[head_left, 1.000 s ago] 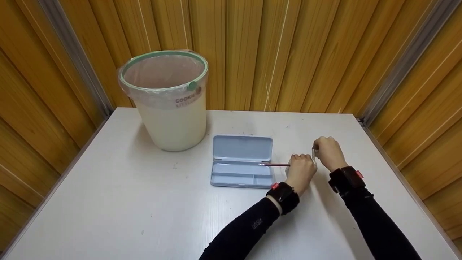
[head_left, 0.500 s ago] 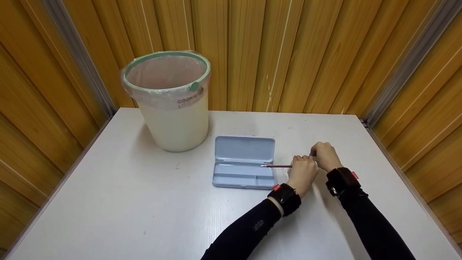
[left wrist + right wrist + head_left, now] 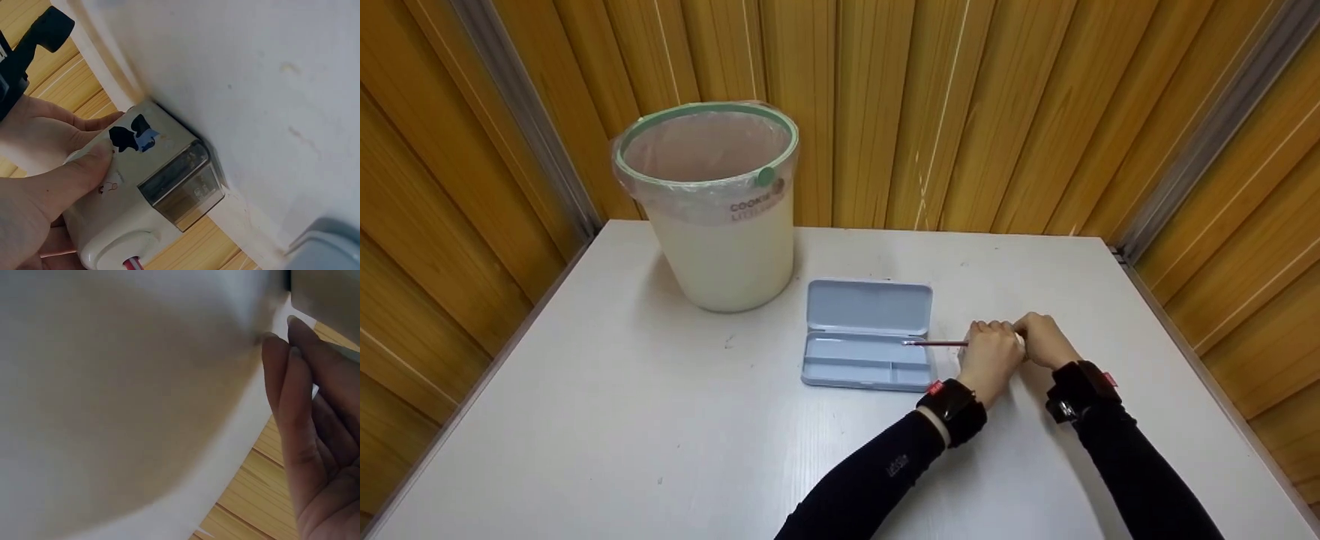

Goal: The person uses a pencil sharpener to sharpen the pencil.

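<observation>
My left hand [image 3: 992, 356] holds a cream desktop pencil sharpener [image 3: 126, 197] by its body, the thumb lying over a dark printed picture. At the sharpener's front, a dark red pencil [image 3: 937, 343] sticks out toward the left, its end above the open pencil case [image 3: 867, 307]. The sharpener has a clear smoky shavings drawer [image 3: 188, 194]. On the sharpener's far side, my right hand [image 3: 1046, 341] has its fingers curled at the crank, which those fingers mostly hide. In the right wrist view, the fingertips meet close to the sharpener's body.
A pale bin [image 3: 720, 255] with a green rim and a plastic liner stands at the back left of the white table [image 3: 660, 427]. Wood-patterned panels [image 3: 877, 112] close off the back and both sides.
My right hand has moved lower and nearer the left hand, turning the crank, which showed upright earlier. My left hand, the sharpener and the pencil stay nearly in place.
</observation>
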### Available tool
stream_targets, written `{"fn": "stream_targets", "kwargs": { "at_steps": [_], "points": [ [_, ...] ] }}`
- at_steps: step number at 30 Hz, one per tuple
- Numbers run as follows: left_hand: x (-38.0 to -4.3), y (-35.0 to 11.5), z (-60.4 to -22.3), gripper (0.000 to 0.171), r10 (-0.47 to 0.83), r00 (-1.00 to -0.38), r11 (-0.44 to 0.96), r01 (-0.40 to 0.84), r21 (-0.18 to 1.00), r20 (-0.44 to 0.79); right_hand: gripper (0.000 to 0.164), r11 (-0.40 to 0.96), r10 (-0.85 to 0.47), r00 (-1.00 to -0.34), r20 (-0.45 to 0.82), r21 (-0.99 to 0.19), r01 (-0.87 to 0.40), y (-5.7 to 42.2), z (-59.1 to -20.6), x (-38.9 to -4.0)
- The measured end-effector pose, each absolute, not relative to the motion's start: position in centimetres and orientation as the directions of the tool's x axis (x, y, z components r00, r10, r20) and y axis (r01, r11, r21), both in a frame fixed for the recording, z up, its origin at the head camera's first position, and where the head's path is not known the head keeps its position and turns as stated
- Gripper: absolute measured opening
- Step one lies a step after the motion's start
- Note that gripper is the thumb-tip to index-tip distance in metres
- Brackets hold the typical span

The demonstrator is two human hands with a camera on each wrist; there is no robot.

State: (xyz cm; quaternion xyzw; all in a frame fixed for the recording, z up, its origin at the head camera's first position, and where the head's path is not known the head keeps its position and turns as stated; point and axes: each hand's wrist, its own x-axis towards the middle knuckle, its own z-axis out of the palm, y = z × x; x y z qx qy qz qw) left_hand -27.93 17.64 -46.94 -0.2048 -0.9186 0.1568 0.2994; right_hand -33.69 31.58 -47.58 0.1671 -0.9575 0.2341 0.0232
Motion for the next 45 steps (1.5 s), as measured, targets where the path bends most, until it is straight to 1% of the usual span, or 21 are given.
{"fn": "stream_targets", "kwargs": {
  "at_steps": [2, 3, 4, 7, 9, 15, 19, 23, 26, 32, 37, 41, 45],
  "points": [
    [-27.9, 17.6, -47.0, 0.021, 0.471, -0.740, 0.866, 0.283, -0.412, 0.481, 0.009, 0.827, -0.320, -0.938, 0.133, -0.444, -0.345, 31.6, -47.8, -33.2],
    [-27.9, 17.6, -47.0, 0.021, 0.471, -0.741, 0.865, 0.283, -0.414, 0.479, 0.008, 0.822, -0.328, -0.935, 0.133, -0.447, -0.352, 31.7, -48.0, -32.9],
    [-27.9, 17.6, -47.0, 0.021, 0.473, -0.742, 0.864, 0.284, -0.417, 0.475, 0.008, 0.820, -0.335, -0.933, 0.130, -0.447, -0.356, 31.7, -48.0, -32.6],
    [-27.9, 17.7, -47.0, 0.021, 0.472, -0.749, 0.864, 0.287, -0.414, 0.466, 0.018, 0.814, -0.342, -0.936, 0.083, -0.471, -0.340, 31.9, -48.0, -31.6],
    [-27.8, 17.7, -46.9, 0.021, 0.471, -0.756, 0.863, 0.290, -0.413, 0.455, 0.021, 0.808, -0.346, -0.937, 0.046, -0.492, -0.322, 32.0, -47.8, -31.0],
    [-27.7, 17.7, -46.6, 0.021, 0.461, -0.774, 0.867, 0.288, -0.407, 0.434, 0.014, 0.795, -0.333, -0.941, -0.053, -0.553, -0.250, 31.7, -46.6, -29.6],
    [-27.6, 17.7, -46.5, 0.021, 0.452, -0.775, 0.871, 0.277, -0.405, 0.441, 0.014, 0.796, -0.327, -0.943, -0.068, -0.558, -0.236, 31.6, -45.9, -28.7],
    [-27.6, 17.7, -46.4, 0.025, 0.454, -0.770, 0.872, 0.279, -0.403, 0.448, 0.017, 0.802, -0.355, -0.934, -0.039, -0.526, -0.282, 31.5, -45.1, -28.1],
    [-27.7, 17.8, -46.5, 0.024, 0.460, -0.775, 0.868, 0.289, -0.405, 0.433, 0.017, 0.812, -0.368, -0.930, -0.024, -0.494, -0.309, 31.4, -44.3, -27.7],
    [-27.7, 17.8, -46.5, 0.022, 0.458, -0.782, 0.871, 0.300, -0.389, 0.422, 0.020, 0.861, -0.354, -0.934, 0.046, -0.375, -0.345, 30.6, -42.7, -27.0],
    [-27.8, 17.7, -46.7, 0.021, 0.447, -0.778, 0.878, 0.287, -0.384, 0.441, 0.018, 0.881, -0.305, -0.944, 0.125, -0.340, -0.329, 30.0, -42.0, -26.6],
    [-27.7, 17.7, -46.9, 0.021, 0.443, -0.760, 0.880, 0.267, -0.394, 0.475, 0.015, 0.890, -0.260, -0.947, 0.189, -0.332, -0.311, 29.9, -41.5, -26.7],
    [-27.7, 17.7, -47.0, 0.022, 0.437, -0.747, 0.882, 0.248, -0.400, 0.502, 0.013, 0.898, -0.242, -0.944, 0.222, -0.318, -0.305, 29.7, -41.1, -27.3]
  ]
}}
